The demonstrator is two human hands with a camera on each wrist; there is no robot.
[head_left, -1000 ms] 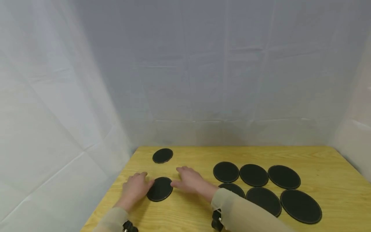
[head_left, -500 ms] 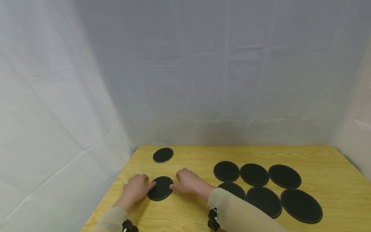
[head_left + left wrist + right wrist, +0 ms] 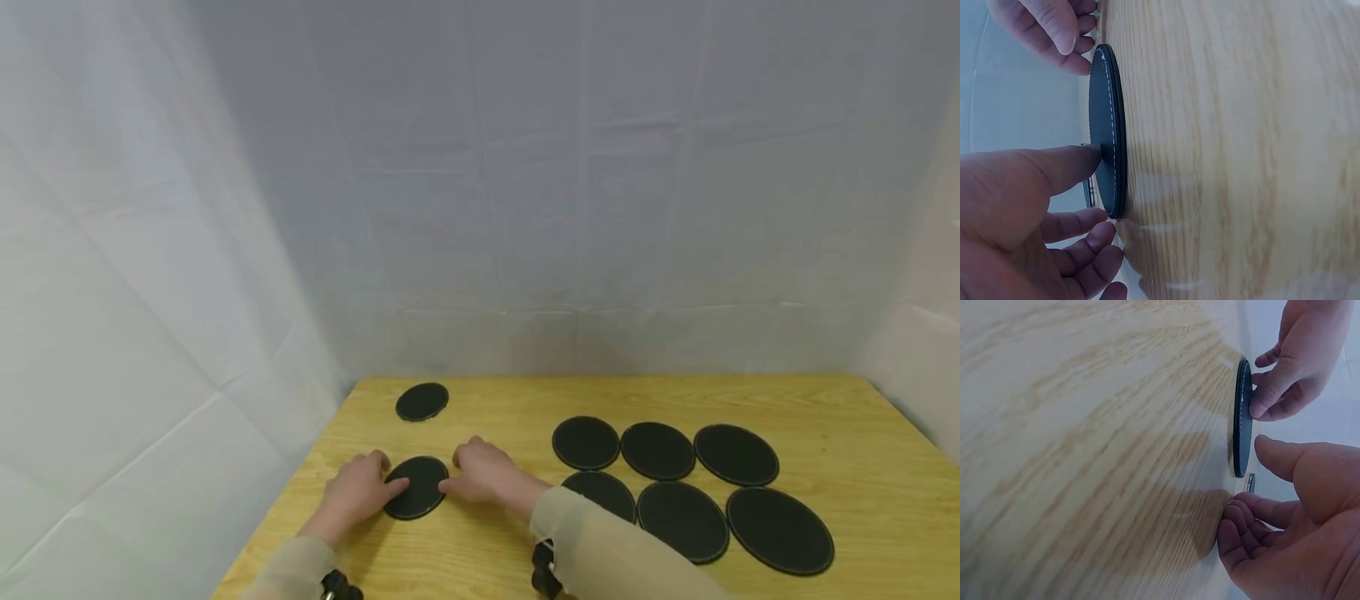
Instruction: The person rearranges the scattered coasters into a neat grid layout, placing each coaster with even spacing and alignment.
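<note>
- The small black disc point(image 3: 416, 487) lies flat on the worktop point(image 3: 510, 550), near its left front part, between our two hands.
- Our left hand point(image 3: 356, 492) rests its thumb on the disc, fingers point(image 3: 1085, 240) relaxed.
- Our right hand point(image 3: 483, 472) touches its right edge, loosely curved, gripping nothing.

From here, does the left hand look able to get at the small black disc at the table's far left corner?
Probably yes: the left hand rests on the near disc, and only bare table lies between it and the far disc.
</note>
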